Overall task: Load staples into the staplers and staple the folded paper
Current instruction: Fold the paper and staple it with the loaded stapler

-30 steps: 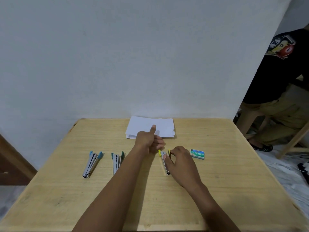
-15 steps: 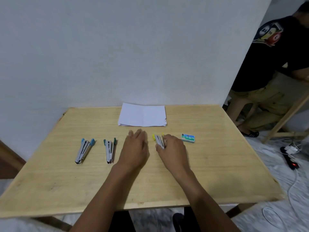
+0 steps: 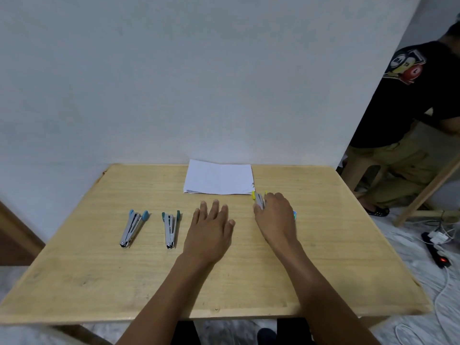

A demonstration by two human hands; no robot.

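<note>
Three staplers sit on the wooden table (image 3: pixel 323 245). My right hand (image 3: pixel 273 216) curls its fingers round the yellow stapler (image 3: pixel 258 199), just beside the near right corner of the folded paper (image 3: pixel 219 178) at the table's far edge. My left hand (image 3: pixel 211 227) lies flat and relaxed, fingers spread, holding nothing. To its left lie the green stapler (image 3: pixel 170 229) and the blue stapler (image 3: pixel 133 227). A staple box (image 3: pixel 294 215) peeks out behind my right hand.

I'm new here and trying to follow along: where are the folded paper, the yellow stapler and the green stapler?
folded paper (image 3: pixel 219 177), head view, middle of the top sheet.
yellow stapler (image 3: pixel 258 199), head view, metal body below its yellow end.
green stapler (image 3: pixel 170 226), head view, middle of its metal body.
</note>
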